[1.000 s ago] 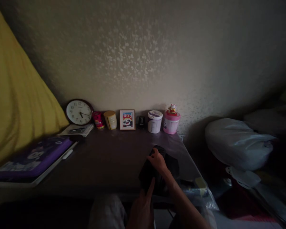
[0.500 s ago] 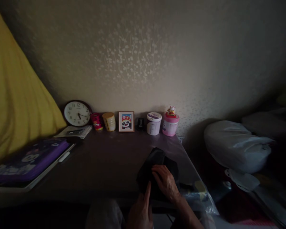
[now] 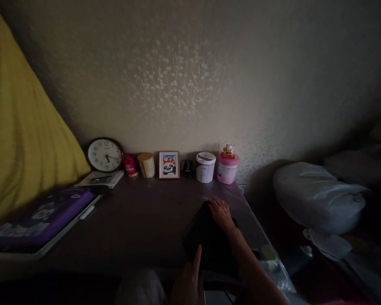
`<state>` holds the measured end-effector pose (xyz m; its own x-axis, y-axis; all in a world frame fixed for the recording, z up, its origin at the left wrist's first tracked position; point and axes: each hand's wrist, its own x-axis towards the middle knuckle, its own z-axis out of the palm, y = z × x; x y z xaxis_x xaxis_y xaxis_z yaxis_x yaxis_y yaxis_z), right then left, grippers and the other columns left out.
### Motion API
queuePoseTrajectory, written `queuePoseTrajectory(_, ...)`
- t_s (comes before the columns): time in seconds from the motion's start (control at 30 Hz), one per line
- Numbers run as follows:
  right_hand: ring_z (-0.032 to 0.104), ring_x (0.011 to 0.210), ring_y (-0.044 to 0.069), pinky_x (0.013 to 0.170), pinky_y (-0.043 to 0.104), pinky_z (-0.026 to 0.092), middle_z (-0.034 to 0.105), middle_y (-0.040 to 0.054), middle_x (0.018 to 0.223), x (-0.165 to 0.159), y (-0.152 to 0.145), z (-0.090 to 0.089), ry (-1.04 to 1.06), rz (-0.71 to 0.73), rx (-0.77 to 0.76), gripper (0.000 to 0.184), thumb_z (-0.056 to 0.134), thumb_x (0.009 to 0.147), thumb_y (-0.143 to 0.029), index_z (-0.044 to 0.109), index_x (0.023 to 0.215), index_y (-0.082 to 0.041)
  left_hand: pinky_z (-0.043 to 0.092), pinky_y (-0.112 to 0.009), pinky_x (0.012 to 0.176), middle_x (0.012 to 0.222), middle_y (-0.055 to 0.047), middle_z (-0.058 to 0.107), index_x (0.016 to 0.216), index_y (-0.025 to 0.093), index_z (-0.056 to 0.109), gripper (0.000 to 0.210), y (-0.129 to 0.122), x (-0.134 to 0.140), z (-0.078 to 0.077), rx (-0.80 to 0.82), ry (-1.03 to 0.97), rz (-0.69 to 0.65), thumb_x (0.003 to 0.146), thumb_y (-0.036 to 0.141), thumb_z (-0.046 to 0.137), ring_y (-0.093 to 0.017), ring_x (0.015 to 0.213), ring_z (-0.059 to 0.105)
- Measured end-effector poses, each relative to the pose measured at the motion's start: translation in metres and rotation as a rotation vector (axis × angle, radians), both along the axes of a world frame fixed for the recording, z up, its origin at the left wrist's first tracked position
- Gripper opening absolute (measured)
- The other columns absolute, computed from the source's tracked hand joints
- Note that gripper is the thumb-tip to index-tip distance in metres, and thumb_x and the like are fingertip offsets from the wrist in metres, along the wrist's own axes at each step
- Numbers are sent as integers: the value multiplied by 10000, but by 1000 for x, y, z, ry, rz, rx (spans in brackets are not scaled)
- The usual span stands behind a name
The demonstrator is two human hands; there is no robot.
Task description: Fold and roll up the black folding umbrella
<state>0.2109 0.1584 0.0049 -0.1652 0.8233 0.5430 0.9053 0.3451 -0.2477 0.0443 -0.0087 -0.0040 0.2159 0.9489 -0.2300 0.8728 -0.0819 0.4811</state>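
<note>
A piece of black cloth (image 3: 206, 237), folded or bunched, lies on the right part of the dark table near its front edge. My right hand (image 3: 221, 214) lies over its far right edge, fingers stretched forward and resting on the fabric. At the near edge, my left hand (image 3: 190, 275) touches the cloth with its index finger extended flat on it; its other fingers are partly lost in shadow. The cloth's exact kind is too dark to make out.
Along the wall stand a clock (image 3: 104, 155), a red can (image 3: 130, 165), a yellow tub (image 3: 146, 165), a framed panda picture (image 3: 169, 164), a white tub (image 3: 205, 167) and a pink tub (image 3: 227, 169). A purple case (image 3: 51, 218) lies left; a white bag (image 3: 317, 197) sits right, beyond the table.
My right hand has slid forward from the middle of the black cloth to its far edge, and the cloth looks flatter there. My left hand stays nearly in place.
</note>
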Motion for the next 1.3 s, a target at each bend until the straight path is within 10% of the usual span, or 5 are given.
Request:
queuePoseTrajectory(0.33, 549, 1024, 160, 1011, 396, 256, 672, 21, 920, -48, -67, 9, -51, 408, -187, 187, 467, 870, -264, 649, 841, -226, 425, -202, 802, 1204, -89, 520, 1406, 249, 13, 749, 2, -1, -3, -33, -12, -19, 776, 62, 373, -143, 919, 601)
queuePoseTrajectory(0.53, 602, 713, 107, 815, 261, 409, 649, -11, 685, -57, -67, 29, -69, 667, -290, 301, 420, 887, -277, 617, 671, -207, 413, -207, 839, 1310, -94, 459, 1407, 232, 76, 751, 4, -3, -12, -53, -5, -14, 746, 54, 387, -160, 960, 596)
queuePoseTrajectory(0.73, 527, 1064, 178, 977, 394, 290, 676, 21, 868, -34, -52, 16, 28, 419, -141, 203, 449, 874, -256, 641, 816, -225, 393, -178, 842, 1274, -76, 497, 1405, 216, 7, 727, 1, 0, -10, 9, -6, 1, 782, 71, 353, -132, 948, 596)
queuePoseTrajectory(1.07, 584, 879, 169, 902, 314, 350, 675, 52, 822, -28, 11, 13, -106, 154, -153, 220, 467, 837, -233, 640, 707, -191, 400, -184, 814, 1279, -95, 496, 1404, 185, -4, 643, 2, -3, -8, -34, -87, 41, 845, 171, 312, -145, 953, 598)
queuePoseTrajectory(1.3, 583, 968, 192, 847, 305, 411, 655, 62, 1013, 25, 1, 4, 142, -167, -121, 296, 383, 854, -294, 613, 1012, -195, 430, -202, 775, 1289, -90, 486, 1400, 222, 0, 665, 2, 0, -8, -62, -55, 59, 834, 146, 341, -153, 958, 597)
